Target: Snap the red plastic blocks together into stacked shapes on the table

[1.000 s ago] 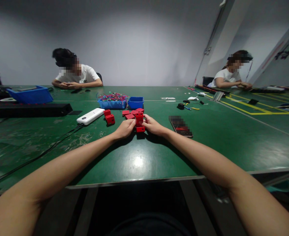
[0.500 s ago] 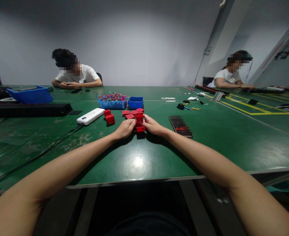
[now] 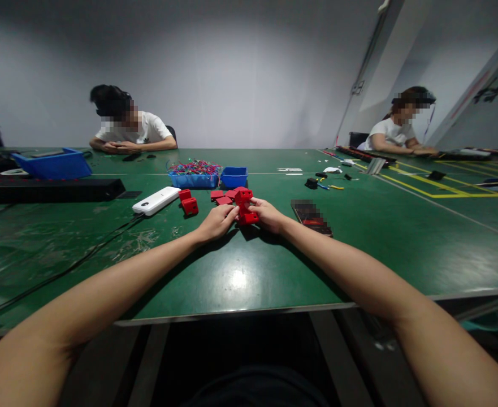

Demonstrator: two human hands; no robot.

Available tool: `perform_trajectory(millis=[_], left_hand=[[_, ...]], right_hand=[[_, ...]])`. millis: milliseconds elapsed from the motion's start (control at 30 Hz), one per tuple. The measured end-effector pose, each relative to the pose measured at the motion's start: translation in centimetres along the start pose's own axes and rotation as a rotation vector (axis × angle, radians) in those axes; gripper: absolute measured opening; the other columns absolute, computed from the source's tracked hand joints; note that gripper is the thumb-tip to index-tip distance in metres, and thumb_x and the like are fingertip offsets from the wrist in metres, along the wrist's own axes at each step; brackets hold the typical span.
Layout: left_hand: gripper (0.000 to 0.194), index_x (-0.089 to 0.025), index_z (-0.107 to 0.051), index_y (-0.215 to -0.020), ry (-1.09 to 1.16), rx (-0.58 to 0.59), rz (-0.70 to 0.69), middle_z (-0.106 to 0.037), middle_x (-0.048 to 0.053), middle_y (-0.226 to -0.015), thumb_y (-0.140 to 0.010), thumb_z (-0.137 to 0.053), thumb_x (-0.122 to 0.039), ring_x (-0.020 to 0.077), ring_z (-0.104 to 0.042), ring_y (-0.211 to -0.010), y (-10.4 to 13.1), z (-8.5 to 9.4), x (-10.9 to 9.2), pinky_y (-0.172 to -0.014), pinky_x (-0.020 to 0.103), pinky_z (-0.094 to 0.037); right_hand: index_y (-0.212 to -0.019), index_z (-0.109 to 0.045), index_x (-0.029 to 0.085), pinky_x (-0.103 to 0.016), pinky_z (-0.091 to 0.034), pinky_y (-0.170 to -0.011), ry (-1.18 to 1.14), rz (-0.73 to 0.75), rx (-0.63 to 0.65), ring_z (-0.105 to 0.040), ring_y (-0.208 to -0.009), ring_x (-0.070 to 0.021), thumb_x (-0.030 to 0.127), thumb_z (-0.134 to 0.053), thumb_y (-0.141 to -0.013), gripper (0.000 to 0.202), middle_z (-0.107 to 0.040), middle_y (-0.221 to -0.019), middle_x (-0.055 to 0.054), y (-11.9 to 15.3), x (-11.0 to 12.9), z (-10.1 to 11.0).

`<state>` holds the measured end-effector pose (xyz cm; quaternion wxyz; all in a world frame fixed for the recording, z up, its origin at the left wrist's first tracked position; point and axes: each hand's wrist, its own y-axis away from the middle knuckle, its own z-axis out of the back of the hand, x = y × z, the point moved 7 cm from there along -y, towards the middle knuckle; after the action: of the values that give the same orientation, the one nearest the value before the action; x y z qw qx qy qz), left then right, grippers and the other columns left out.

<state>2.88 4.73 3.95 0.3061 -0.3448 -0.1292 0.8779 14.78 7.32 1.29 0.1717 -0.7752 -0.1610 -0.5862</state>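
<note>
Here, the red block-ended part (image 3: 245, 207) is held, slightly tilted, over the desk (image 3: 249, 277), between the left hand (image 3: 217, 222) and the right hand (image 3: 269, 217); the fingers (image 3: 233, 213) of both are clamped on its opposite sides. Apply light, even pressure and turn the part with the fingertips (the visible holes should stay uncovered). Maintain clearance from the loose red pieces (image 3: 223, 200) just behind.

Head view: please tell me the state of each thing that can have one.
Red part: held, tilted
Left hand: gripping red part
Right hand: gripping red part
Loose red parts: lying unheld
Wire bin: heaped full
Small bin: contents unclear
Phone: lying flat, screen unreadable
White device: lying flat
Blue tray: tilted
Pliers: lying down, open or shut unclear
</note>
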Motion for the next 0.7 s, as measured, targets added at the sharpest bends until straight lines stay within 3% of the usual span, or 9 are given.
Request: perform_trajectory(millis=[133, 233, 367, 533, 600, 700], left_hand=[[0.047, -0.015, -0.067, -0.104, 0.022, -0.037, 0.032, -0.072, 0.012, -0.101, -0.095, -0.035, -0.048, 0.0243, -0.066, -0.093, 0.0, 0.2, 0.3, -0.088, 0.036, -0.049], [0.053, -0.013, -0.056, -0.127, 0.058, -0.111, 0.043, -0.065, 0.015, -0.122, -0.092, -0.042, -0.050, 0.0266, -0.063, -0.108, 0.0, 0.6, 0.4, -0.093, 0.038, -0.049], [0.058, -0.015, -0.050, -0.133, 0.102, -0.151, -0.026, -0.055, 0.015, -0.138, -0.089, -0.049, -0.053, 0.0285, -0.055, -0.122, 0.2, 0.9, -0.4, -0.098, 0.039, -0.047], [0.049, -0.016, -0.056, -0.124, 0.160, -0.130, -0.011, -0.066, 0.011, -0.119, -0.092, -0.045, -0.052, 0.0241, -0.063, -0.103, 0.2, 0.8, -0.5, -0.092, 0.036, -0.049], [0.046, -0.016, -0.059, -0.116, 0.160, -0.159, 0.033, -0.069, 0.010, -0.111, -0.093, -0.043, -0.052, 0.0231, -0.064, -0.098, 0.1, 1.0, 0.1, -0.088, 0.034, -0.049], [0.041, -0.017, -0.062, -0.100, 0.131, -0.240, 0.170, -0.071, 0.008, -0.095, -0.094, -0.041, -0.051, 0.0223, -0.065, -0.087, -0.1, 1.3, 2.0, -0.082, 0.033, -0.049]], right_hand=[[-0.118, -0.061, 0.018, -0.028, -0.057, -0.068, -0.032, -0.018, -0.007, -0.067, -0.061, -0.0134, 0.003, -0.052, -0.079, 0.043, -0.075, -0.089, -0.004, 0.1, 0.1, -0.1], [-0.115, -0.065, 0.019, -0.023, -0.054, -0.063, 0.007, -0.034, 0.017, -0.066, -0.061, -0.0115, 0.002, -0.056, -0.076, 0.043, -0.075, -0.085, -0.001, 0.5, 0.2, -0.3], [-0.105, -0.071, 0.017, -0.020, -0.051, -0.062, 0.044, -0.073, 0.076, -0.066, -0.065, -0.0109, 0.005, -0.063, -0.077, 0.031, -0.074, -0.079, -0.001, 1.0, 0.3, -0.9], [-0.100, -0.071, 0.014, -0.019, -0.051, -0.060, 0.022, -0.113, 0.041, -0.065, -0.062, -0.0097, 0.008, -0.066, -0.080, 0.021, -0.072, -0.076, -0.001, 1.0, 0.3, -0.9], [-0.097, -0.069, 0.012, -0.019, -0.050, -0.057, -0.006, -0.116, -0.009, -0.064, -0.058, -0.0096, 0.018, -0.063, -0.087, 0.012, -0.071, -0.074, -0.002, 0.9, 0.3, -0.5], [-0.100, -0.065, 0.014, -0.022, -0.051, -0.053, -0.055, -0.108, -0.101, -0.063, -0.055, -0.0109, 0.035, -0.058, -0.093, 0.023, -0.071, -0.079, -0.004, 0.7, 0.5, 0.2]])
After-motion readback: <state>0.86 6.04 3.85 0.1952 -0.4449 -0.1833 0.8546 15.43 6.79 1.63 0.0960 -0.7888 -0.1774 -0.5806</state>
